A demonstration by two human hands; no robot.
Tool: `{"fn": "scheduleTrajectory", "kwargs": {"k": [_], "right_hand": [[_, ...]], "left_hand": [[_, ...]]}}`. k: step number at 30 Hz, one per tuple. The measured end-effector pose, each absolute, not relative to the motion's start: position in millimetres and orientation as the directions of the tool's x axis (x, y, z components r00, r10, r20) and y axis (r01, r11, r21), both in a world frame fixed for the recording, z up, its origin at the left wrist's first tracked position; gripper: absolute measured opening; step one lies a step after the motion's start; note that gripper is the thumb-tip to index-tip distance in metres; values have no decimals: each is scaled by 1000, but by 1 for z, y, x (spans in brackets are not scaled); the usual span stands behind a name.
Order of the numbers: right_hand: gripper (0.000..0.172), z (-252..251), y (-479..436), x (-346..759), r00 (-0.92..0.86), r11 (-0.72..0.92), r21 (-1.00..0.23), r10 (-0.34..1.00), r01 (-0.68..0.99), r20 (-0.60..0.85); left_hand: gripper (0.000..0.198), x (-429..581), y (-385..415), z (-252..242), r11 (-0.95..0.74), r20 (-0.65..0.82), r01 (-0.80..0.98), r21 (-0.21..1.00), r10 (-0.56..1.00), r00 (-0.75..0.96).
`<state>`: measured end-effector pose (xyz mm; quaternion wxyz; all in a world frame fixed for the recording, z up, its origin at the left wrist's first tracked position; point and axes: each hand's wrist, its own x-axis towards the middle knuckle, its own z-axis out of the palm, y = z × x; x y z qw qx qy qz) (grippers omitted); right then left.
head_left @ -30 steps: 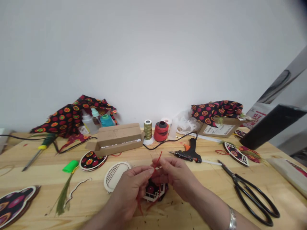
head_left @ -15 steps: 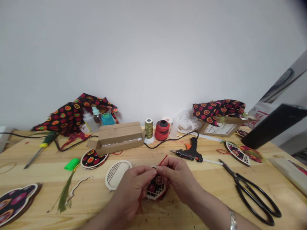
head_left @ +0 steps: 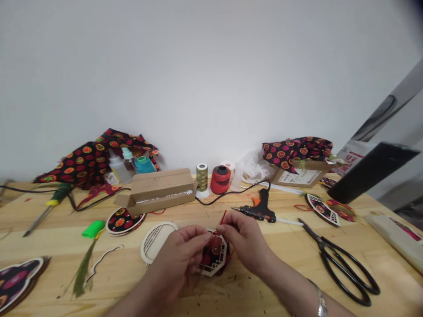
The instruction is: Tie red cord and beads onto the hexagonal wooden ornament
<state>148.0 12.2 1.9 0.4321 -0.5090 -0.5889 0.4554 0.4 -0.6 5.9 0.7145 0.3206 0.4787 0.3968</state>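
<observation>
An octagonal wooden lattice ornament (head_left: pixel 214 255), backed with dark patterned fabric, is at the front middle of the table between my hands. My left hand (head_left: pixel 187 251) is at its left side, thumb and forefinger pinched on red cord near its top edge. With thumb and fingertips pressed together, my right hand (head_left: pixel 243 237) grips the red cord (head_left: pixel 224 216), whose end sticks up above the fingers. More red cord hangs below my left hand. A round wooden lattice piece (head_left: pixel 155 242) lies just left of my left hand, partly covered by it.
Black scissors (head_left: pixel 343 264) lie at right, with a glue gun (head_left: pixel 259 209) behind my right hand. Red thread (head_left: pixel 220 179) and olive thread (head_left: pixel 202 178) spools stand beside a cardboard box (head_left: pixel 161 189). A green tassel (head_left: pixel 84 268) and a screwdriver (head_left: pixel 44 211) lie left.
My hands have drawn slightly apart at the ornament's top, and more of its lattice and fabric shows. The whole view has shifted a little, so the table things appear farther left.
</observation>
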Motion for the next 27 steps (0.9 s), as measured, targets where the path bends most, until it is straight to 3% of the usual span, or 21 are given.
{"fn": "scheduleTrajectory", "kwargs": {"k": [6,11,14,17,22,25,27], "right_hand": [[12,2,9,150,-125,187,-907,981,378,151],[12,3,9,150,-117,180,-906,982,382,146],[11,2,11,149,-115,119,-957,989,263,92],[12,2,12,148,-140,-26,-998,990,63,-35],[16,3,12,146,-257,-222,-956,952,-193,-169],[16,4,11,146,-258,-248,-940,948,-234,-186],[16,5,11,146,-248,-240,-946,951,-218,-184]], "left_hand": [[14,-3,-1,3,507,-387,-314,803,843,373],[14,2,-5,9,318,-295,-40,947,913,283],[13,3,-6,9,68,-123,226,972,963,239],[15,2,-7,5,-123,21,397,909,968,251],[20,2,-12,6,-257,89,525,812,942,324],[18,1,-14,10,-331,160,587,739,932,324],[14,-2,-14,12,-356,267,643,678,934,236]]}}
